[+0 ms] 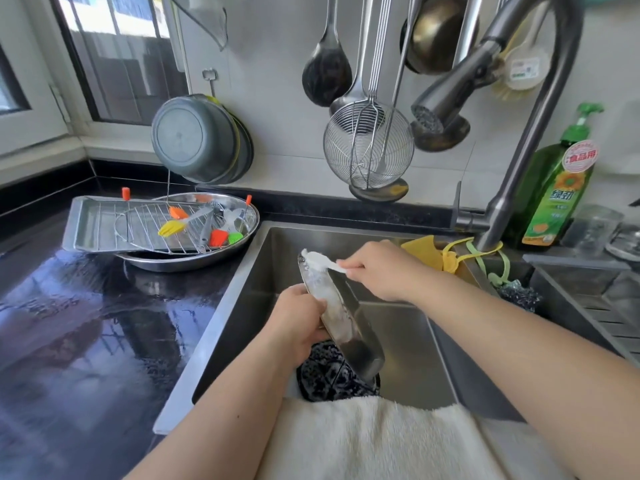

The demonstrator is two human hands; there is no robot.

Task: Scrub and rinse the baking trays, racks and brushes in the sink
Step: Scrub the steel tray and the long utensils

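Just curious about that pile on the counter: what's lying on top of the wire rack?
On the wire rack lie silicone brushes: orange, yellow, red, green. A clear one may sit behind. The rack rests on a rectangular tray, partly covering it.

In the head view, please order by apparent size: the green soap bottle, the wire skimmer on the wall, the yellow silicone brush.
1. Wire skimmer and green soap bottle: they look alike in size, so I leave them unranked.
2. Yellow silicone brush, clearly smallest.

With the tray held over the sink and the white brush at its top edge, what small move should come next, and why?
Probably draw the white brush down along the tray: the right hand holds it at the top edge, the left hand steadies the tray, and suds cover the surface below.
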